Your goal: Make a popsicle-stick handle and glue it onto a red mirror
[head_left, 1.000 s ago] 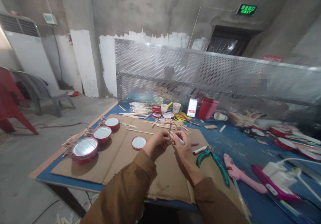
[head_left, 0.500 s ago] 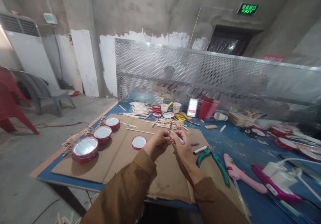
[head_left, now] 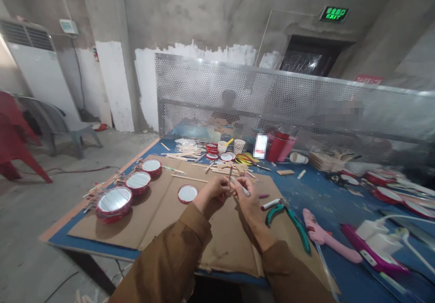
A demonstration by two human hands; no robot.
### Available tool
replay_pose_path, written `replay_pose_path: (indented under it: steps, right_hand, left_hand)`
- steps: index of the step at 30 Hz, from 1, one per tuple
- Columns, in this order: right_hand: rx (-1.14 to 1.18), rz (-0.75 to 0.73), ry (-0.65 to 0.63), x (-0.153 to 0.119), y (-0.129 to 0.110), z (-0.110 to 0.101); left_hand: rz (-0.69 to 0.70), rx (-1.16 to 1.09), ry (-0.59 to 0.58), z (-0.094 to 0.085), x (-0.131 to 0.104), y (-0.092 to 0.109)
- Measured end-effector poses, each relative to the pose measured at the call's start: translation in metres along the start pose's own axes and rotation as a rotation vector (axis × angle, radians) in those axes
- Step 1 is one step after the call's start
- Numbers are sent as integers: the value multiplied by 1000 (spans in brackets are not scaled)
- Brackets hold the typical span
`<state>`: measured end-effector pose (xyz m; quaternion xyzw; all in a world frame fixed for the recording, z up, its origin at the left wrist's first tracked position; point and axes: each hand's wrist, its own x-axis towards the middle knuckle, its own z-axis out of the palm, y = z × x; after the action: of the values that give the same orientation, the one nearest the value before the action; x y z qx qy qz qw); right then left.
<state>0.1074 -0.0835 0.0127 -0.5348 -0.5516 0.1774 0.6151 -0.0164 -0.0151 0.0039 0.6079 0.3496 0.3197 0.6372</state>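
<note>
Over the brown cardboard (head_left: 163,212), both hands meet close together. My left hand (head_left: 219,189) is closed on a small thin stick (head_left: 231,171) that points upward. A whitish pen (head_left: 244,190) is gripped in my right hand (head_left: 249,196), its front end near the left fingertips. Left of the hands, a round red-rimmed disc (head_left: 187,194) lies flat on the cardboard. Further left stand stacks of similar red-rimmed discs (head_left: 113,203) with wooden sticks along their left side. A thin wooden stick (head_left: 189,178) lies behind the single disc.
Right of the hands lie a red-capped marker (head_left: 271,204), green-handled pliers (head_left: 292,221), a pink glue gun (head_left: 326,239) and a purple power strip (head_left: 374,248). Loose wooden sticks (head_left: 190,151), paper cups (head_left: 239,146) and a red bottle (head_left: 277,146) are at the back, before a perforated metal panel (head_left: 204,81).
</note>
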Motion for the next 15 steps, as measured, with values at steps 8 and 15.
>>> replay_pose_path:
  steps: [8,15]
  right_hand:
    - [51,71,-2,-1,-4,0]
    - [16,46,-28,-1,0,0]
  left_hand:
    - [-6,15,-5,0,2,-1]
    - [-73,124,31,1,-2,7]
